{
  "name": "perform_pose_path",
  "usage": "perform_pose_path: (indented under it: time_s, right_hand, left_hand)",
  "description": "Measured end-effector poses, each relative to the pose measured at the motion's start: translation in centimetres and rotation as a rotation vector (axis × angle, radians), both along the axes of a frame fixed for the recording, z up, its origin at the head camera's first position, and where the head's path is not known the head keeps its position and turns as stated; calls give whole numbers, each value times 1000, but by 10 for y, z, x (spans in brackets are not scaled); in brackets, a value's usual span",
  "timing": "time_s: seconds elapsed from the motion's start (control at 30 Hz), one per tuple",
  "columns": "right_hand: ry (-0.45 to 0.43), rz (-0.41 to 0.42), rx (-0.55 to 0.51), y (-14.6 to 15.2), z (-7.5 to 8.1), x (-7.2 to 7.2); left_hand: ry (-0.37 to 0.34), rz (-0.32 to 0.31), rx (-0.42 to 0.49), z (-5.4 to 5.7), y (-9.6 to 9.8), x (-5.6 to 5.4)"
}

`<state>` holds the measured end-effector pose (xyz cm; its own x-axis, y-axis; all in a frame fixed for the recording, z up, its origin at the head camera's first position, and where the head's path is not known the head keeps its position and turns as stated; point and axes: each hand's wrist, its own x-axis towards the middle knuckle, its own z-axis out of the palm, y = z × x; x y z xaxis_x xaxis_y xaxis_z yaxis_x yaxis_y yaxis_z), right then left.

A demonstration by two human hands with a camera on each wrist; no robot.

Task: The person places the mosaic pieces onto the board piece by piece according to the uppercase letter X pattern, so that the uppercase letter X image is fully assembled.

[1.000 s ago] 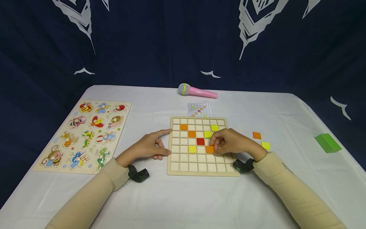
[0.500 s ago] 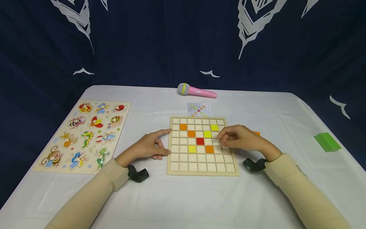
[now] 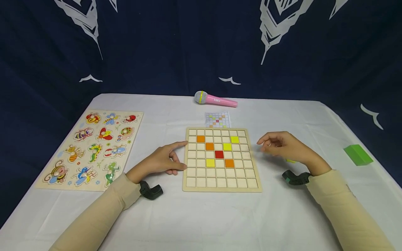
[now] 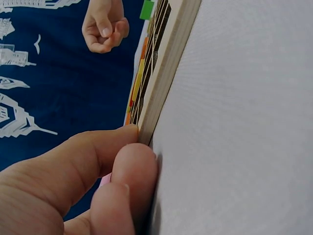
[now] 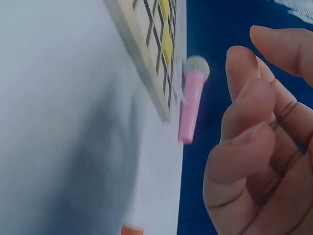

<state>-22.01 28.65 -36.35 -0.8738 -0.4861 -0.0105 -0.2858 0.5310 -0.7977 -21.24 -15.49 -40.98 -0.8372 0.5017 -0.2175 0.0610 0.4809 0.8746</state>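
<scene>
A wooden grid board (image 3: 221,190) lies flat in the middle of the head view. In its cells sit orange tiles (image 3: 229,163), yellow tiles (image 3: 210,162) and one red tile (image 3: 218,154). My left hand (image 3: 164,158) touches the board's left edge with straight index finger and thumb; its other fingers curl under. Right of the board, my right hand (image 3: 284,146) hovers with loosely bent fingers and nothing between them. A loose yellow tile (image 3: 290,161) peeks out below this hand. The loose orange tile (image 5: 132,230) shows at the bottom of the right wrist view, hidden in the head view.
Behind the board lies a small printed pattern card (image 3: 217,119), with a pink toy microphone (image 3: 221,101) farther back. A bug-picture peg puzzle (image 3: 86,162) covers the table's left side. Toward the right edge stands a green block (image 3: 358,155).
My right hand has let go of the orange tile, which stays in its cell, and has moved right, off the board toward the loose tiles. My left hand has kept its place.
</scene>
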Motion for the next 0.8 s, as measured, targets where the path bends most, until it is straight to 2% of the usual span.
perform_pose_path:
  time_s: [0.2,0.4,0.63,0.8]
  right_hand:
    - [-2,-78,-10,26,-2,0]
    - [-35,-103,-38,59,-10,-3]
    - [-58,-173,20,89,-18,-5]
    - [-63,-163,34,103,-25,-6]
  left_hand:
    - [-7,3,2,1,1,1]
    - [-16,7,-4,0,1,0]
    - [-14,5,0,-1,0,0]
    - [-16,4,1,0,0,0]
